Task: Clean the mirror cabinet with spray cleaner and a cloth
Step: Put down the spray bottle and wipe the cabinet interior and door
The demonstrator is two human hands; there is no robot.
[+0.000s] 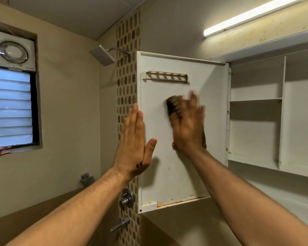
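The white cabinet door [174, 174] stands swung open to the left, its inner face toward me, with a slotted holder [165, 76] near its top. My right hand [188, 125] presses a dark striped cloth [172, 106] flat against the middle of that face; the hand is blurred. My left hand [135, 139] lies flat along the door's left edge, fingers straight and together, thumb on the inner face. The open cabinet [256, 110] with white shelves is to the right. No spray bottle is in view.
A rust-stained strip [178, 202] runs along the door's bottom edge. A shower head [102, 55] hangs left of the door, with tap handles [125, 198] below it. A louvred window [10, 107] and exhaust fan [12, 50] are on the left wall. A tube light [252, 16] glows above.
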